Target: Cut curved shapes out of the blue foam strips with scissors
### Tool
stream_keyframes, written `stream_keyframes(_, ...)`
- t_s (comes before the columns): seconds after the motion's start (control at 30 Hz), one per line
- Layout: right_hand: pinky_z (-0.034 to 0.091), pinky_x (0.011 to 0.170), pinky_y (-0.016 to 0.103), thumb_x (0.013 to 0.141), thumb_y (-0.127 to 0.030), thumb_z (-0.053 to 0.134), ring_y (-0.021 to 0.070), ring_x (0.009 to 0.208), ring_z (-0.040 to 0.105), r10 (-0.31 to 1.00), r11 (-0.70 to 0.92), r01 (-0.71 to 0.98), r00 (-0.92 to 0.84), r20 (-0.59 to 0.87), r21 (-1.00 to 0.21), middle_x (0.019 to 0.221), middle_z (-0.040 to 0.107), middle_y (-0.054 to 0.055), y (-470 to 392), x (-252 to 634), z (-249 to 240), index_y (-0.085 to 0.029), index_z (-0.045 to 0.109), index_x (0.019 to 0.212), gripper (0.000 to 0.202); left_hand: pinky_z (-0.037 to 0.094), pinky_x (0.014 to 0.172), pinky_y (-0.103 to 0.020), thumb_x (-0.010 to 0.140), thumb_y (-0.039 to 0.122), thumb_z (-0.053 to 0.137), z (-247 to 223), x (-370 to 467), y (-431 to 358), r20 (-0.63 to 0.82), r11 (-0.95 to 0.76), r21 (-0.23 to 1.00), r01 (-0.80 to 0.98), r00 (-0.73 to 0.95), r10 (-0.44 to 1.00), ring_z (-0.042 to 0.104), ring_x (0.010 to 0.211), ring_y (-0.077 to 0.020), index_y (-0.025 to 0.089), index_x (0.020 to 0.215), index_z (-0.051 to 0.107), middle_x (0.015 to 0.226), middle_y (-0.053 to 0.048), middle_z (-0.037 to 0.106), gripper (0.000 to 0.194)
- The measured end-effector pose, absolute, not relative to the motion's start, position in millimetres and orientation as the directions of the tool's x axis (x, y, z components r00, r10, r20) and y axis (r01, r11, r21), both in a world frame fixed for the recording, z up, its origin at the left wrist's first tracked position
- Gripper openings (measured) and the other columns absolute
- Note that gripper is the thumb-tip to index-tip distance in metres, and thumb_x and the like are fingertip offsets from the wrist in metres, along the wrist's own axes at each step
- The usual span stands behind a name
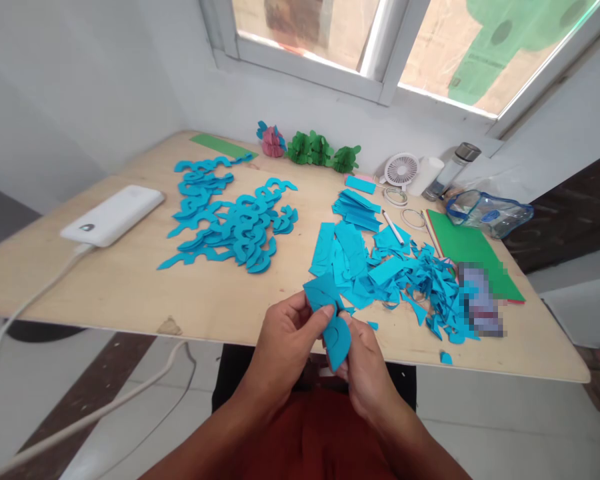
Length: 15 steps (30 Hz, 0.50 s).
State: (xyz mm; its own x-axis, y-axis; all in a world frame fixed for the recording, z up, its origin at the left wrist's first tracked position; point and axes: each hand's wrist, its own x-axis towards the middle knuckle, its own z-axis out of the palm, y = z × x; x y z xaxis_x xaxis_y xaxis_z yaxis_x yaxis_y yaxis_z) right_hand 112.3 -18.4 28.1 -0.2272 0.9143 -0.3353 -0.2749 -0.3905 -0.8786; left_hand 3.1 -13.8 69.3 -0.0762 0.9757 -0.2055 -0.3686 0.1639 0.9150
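Note:
My left hand [290, 330] pinches a folded piece of blue paper [337, 343] between thumb and fingers, above the table's front edge. Curved pencil lines run across the paper, and its right side has a notch. Close against the paper's lower right edge is my right hand [367, 363], its fingers curled and partly behind the paper. Whatever it grips is hidden. Just beyond my hands lies a heap of blue paper scraps [400, 270]. Wavy cut blue paper strips [245, 223] lie piled to the left.
A white power bank [113, 217] with a cable lies at left. Along the back are green paper figures [320, 150], a small fan [401, 171] and a bottle [453, 172]. A pen [393, 227], tape rolls [395, 196], a clear pouch [490, 212] and green sheets [473, 253] lie at right.

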Motion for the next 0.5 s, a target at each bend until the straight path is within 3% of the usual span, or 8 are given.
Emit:
stream_keyframes(0.27, 0.012, 0.035, 0.020, 0.077, -0.062, 0.057, 0.0050, 0.035, 0.017, 0.897, -0.432, -0.264, -0.222, -0.382, -0.862, 0.040, 0.026, -0.011, -17.2, 113.3, 31.3, -0.021, 0.041, 0.057, 0.048, 0.051, 0.073, -0.024, 0.073, 0.022, 0.068, 67.7, 2.1, -12.7, -0.245, 0.200, 0.896, -0.396, -0.066, 0.967, 0.064, 0.076, -0.0162, 0.017, 0.081, 0.072, 0.073, 0.000, 0.072, 0.010)
stream_keyframes(0.5, 0.012, 0.034, 0.020, 0.076, -0.060, 0.059, 0.0050, 0.035, 0.017, 0.893, -0.441, -0.275, -0.233, -0.386, -0.854, 0.041, 0.026, -0.011, -16.2, 114.2, 31.2, -0.021, 0.042, 0.058, 0.047, 0.051, 0.073, -0.025, 0.073, 0.023, 0.068, 65.2, 0.1, -11.5, -0.239, 0.211, 0.912, -0.353, -0.038, 0.970, 0.064, 0.075, -0.0166, 0.016, 0.082, 0.071, 0.076, -0.001, 0.073, 0.012)
